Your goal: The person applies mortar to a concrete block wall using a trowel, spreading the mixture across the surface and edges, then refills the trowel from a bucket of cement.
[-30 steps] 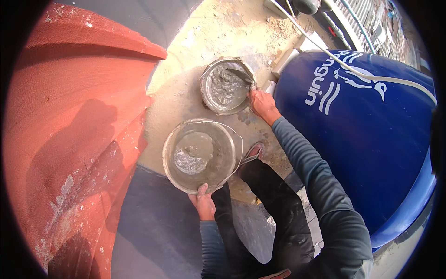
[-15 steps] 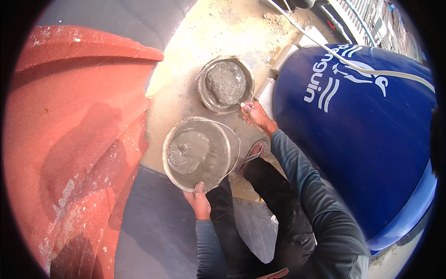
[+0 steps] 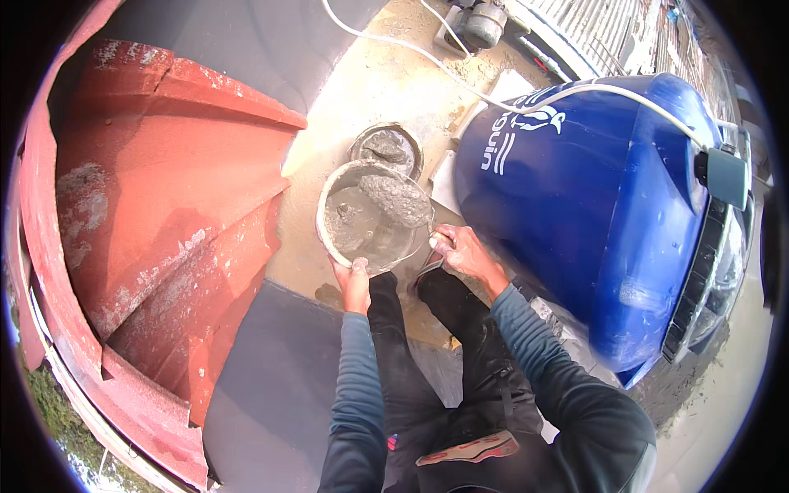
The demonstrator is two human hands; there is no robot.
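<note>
My left hand (image 3: 355,287) is closed on the near rim of a mortar-smeared bucket (image 3: 403,244), thumb over the edge. The bucket is tipped toward me, with wet grey mortar (image 3: 345,226) inside. My right hand (image 3: 468,255) grips a trowel (image 3: 431,223) by its handle, just right of the rim. A thick lump of mortar (image 3: 394,200) lies over the bucket's mouth and covers the trowel's blade. Just beyond stands a second bucket (image 3: 354,149) holding more mortar (image 3: 384,147), partly hidden behind the first.
A large blue tank (image 3: 559,222) lies close on my right, with a pale hose (image 3: 608,89) across it. Red roofing sheets (image 3: 189,164) rise on the left. A small motor-like unit (image 3: 483,26) sits at the far end. Dark grey surface (image 3: 271,378) lies beside my legs.
My right hand has come back from the farther bucket to the held one, bringing a lump of mortar over it. The held bucket now overlaps the farther one, and the view has shifted.
</note>
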